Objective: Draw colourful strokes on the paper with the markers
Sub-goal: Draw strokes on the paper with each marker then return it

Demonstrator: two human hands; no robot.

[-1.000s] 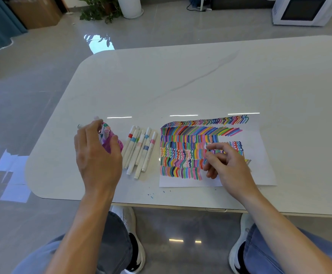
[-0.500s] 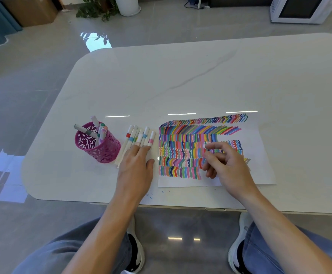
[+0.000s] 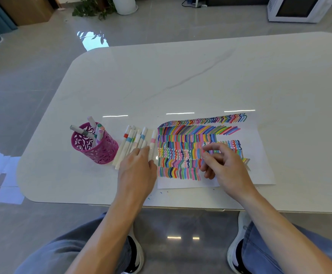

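Observation:
The white paper (image 3: 260, 155) lies at the table's near edge, covered on its left with rows of colourful strokes. My right hand (image 3: 226, 167) rests on the strokes with fingers curled. A pale marker end (image 3: 247, 162) pokes out at the hand's right side, and the marker's tip is hidden. Left of the paper lies a row of white markers (image 3: 135, 138) with coloured bands. My left hand (image 3: 136, 169) lies flat on their near ends, fingers straight and gripping nothing. A pink perforated pen holder (image 3: 101, 153) stands further left with several markers (image 3: 98, 130) in it.
The white marble-look table (image 3: 200, 76) stretches bare behind the paper. Small ink specks (image 3: 161, 192) mark the table near its front edge. My knees and shoes show below the edge. A plant pot, a box and a white appliance stand on the floor beyond.
My left hand left the pink pen holder and moved right onto the row of markers, where it now lies flat. My right hand stayed on the paper.

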